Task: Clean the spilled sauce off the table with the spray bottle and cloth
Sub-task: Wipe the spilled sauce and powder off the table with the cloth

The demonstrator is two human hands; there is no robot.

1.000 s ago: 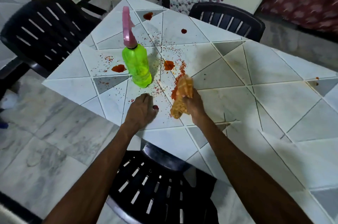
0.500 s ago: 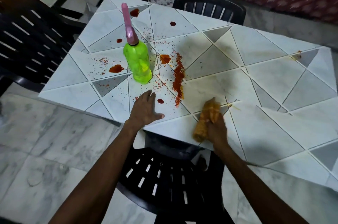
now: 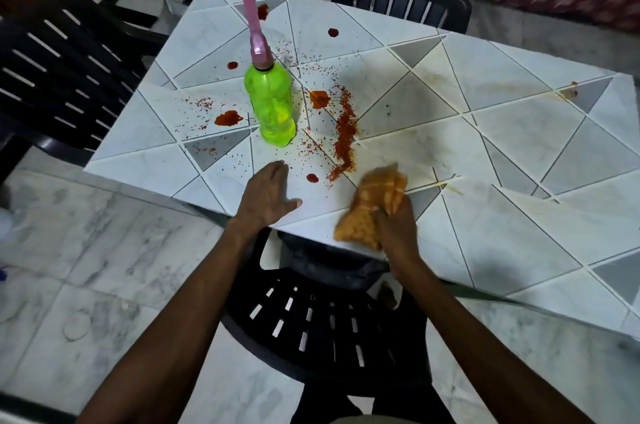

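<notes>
While the left hand lies flat on the table, fingers straight, the right hand grips the cloth (bunched) beside the sauce.

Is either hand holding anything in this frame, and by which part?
The right hand grips the bunched cloth by its near end, on the table. The left hand holds nothing; it rests flat on the table.
</notes>
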